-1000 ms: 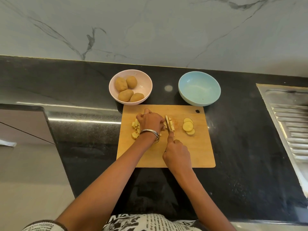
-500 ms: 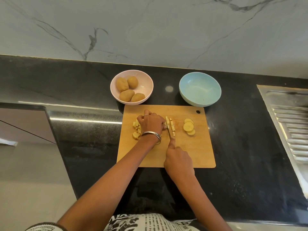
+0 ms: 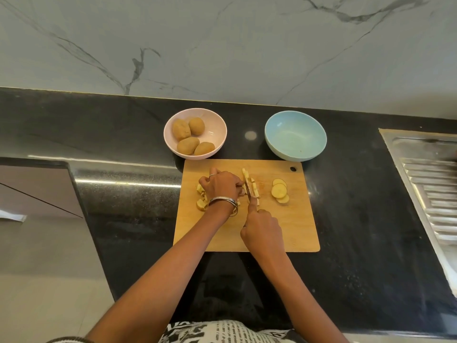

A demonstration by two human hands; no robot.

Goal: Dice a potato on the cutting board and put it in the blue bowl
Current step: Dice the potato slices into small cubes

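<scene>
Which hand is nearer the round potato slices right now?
Right. The right hand grips the knife just left of and below the round potato slices; the left hand sits farther left, beyond the blade.

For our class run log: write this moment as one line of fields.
stage: cutting strips | right hand: grips knife | left hand: holds potato strips | blue bowl: empty | slices: uncut

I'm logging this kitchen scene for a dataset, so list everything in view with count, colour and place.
cutting board: one, wooden, counter centre
knife: one, on board
potato strips: several, pale yellow, beside blade
potato slices: three, yellow, board right
diced potato: few, board left
blue bowl: one, behind board
pink bowl: one, behind board
whole potatoes: four, brown, in pink bowl
drainboard: steel, right
left hand: steadies potato
right hand: holds knife
</scene>
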